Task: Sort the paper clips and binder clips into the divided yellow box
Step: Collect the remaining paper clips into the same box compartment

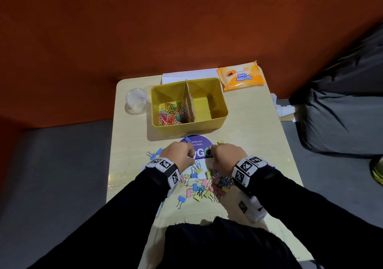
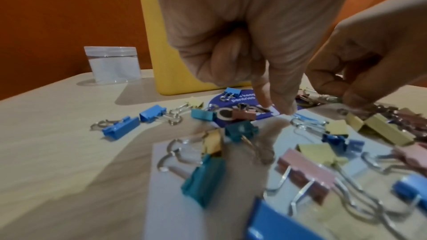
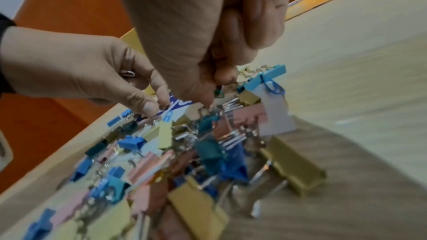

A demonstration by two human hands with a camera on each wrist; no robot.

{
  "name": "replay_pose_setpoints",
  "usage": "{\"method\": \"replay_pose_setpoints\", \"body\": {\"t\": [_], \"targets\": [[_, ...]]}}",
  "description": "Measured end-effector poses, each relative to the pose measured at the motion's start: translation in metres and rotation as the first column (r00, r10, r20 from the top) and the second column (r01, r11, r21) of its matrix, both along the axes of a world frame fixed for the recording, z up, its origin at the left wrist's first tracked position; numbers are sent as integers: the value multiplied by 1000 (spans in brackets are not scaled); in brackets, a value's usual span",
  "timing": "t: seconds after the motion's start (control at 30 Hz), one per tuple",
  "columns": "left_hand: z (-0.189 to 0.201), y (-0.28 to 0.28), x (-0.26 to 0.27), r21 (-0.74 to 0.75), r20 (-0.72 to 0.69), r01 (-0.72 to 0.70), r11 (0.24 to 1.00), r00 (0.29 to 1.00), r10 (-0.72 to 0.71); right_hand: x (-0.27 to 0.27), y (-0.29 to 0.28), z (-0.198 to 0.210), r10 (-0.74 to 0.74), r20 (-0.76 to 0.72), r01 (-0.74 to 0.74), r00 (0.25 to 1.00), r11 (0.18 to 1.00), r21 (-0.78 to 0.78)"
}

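Observation:
The divided yellow box (image 1: 186,128) stands mid-table behind my hands. Its left compartment holds coloured paper clips (image 1: 172,113), and a cardboard divider (image 1: 189,102) splits it. Pastel binder clips (image 1: 202,184) lie heaped on the table under my wrists. My left hand (image 1: 191,156) has curled fingers with a paper clip (image 3: 127,74) tucked inside. Its thumb and forefinger (image 2: 285,107) reach down onto a blue paper clip (image 2: 302,116). My right hand (image 1: 213,154) is fisted and pinches a green paper clip (image 3: 218,92) just above the pile (image 3: 208,152).
A clear plastic jar (image 1: 135,101) stands left of the box. An orange wipes pack (image 1: 241,76) and white paper (image 1: 186,74) lie behind it. A purple round sticker (image 1: 202,142) sits between box and hands. A person's dark-clothed legs (image 1: 342,102) are at the right.

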State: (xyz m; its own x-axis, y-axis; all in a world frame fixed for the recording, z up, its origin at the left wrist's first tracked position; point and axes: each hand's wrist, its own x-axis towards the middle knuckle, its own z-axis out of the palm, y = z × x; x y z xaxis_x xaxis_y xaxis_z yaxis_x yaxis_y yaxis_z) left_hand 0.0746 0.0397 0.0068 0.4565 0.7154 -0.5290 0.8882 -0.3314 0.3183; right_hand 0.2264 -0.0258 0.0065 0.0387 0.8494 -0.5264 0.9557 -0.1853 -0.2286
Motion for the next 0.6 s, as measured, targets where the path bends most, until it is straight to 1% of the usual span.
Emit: {"method": "replay_pose_setpoints", "body": {"t": [0.1, 0.2, 0.27, 0.33, 0.43, 0.53, 0.6], "targets": [[4, -3, 1, 22, -13, 93, 995, 996, -92, 6, -1, 2, -152, -111, 155, 982, 988, 18], [5, -3, 5, 31, -60, 247, 969, 968, -245, 18, -2, -4, -301, -213, 318, 930, 947, 50], [7, -2, 5, 33, -99, 322, 946, 943, -317, 24, -4, -4, -353, -284, 392, 891, 915, 93], [6, 0, 5, 32, -130, 364, 931, 925, -357, 29, -6, -3, -377, -340, 425, 861, 902, 78], [5, 2, 3, 4, -151, 381, 924, 914, -376, 34, -8, -7, -417, -336, 447, 844, 895, 11], [3, 2, 0, -10, -123, 362, 932, 925, -360, 32, -10, -10, -433, -337, 449, 836, 893, -35], [1, 1, 0, 13, -84, 349, 937, 934, -346, 28, -11, -8, -401, -334, 414, 853, 910, -35]]}}
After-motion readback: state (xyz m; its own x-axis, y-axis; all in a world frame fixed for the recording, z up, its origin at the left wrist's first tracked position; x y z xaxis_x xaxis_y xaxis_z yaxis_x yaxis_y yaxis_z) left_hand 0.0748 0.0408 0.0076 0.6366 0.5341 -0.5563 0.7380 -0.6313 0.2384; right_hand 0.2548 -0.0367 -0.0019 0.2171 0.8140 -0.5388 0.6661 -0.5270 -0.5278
